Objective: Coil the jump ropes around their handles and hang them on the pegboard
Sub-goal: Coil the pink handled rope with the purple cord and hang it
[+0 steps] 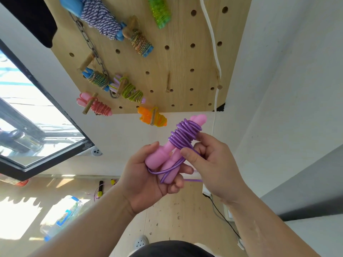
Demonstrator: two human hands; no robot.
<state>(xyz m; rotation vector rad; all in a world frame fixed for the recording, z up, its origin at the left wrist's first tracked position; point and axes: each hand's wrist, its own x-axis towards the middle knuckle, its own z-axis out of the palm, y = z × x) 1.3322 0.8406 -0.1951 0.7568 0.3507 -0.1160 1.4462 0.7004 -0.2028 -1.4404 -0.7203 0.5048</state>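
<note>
left hand [148,182] curled around the two pink handles [159,161] | right hand [213,164] pinches the purple rope [183,136], partly wound on the handles | far behind: pegboard [178,60], other coiled ropes [101,108] on pegs

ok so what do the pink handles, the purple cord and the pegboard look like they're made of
Pink handles: moulded plastic by the look, smooth with a soft sheen and rounded ridges.
Purple cord: probably PVC or vinyl, glossy; bright highlights run along each coil.
Pegboard: wood or wood veneer, matt, with visible grain and round drilled holes. Its pegs look wooden too.
</note>
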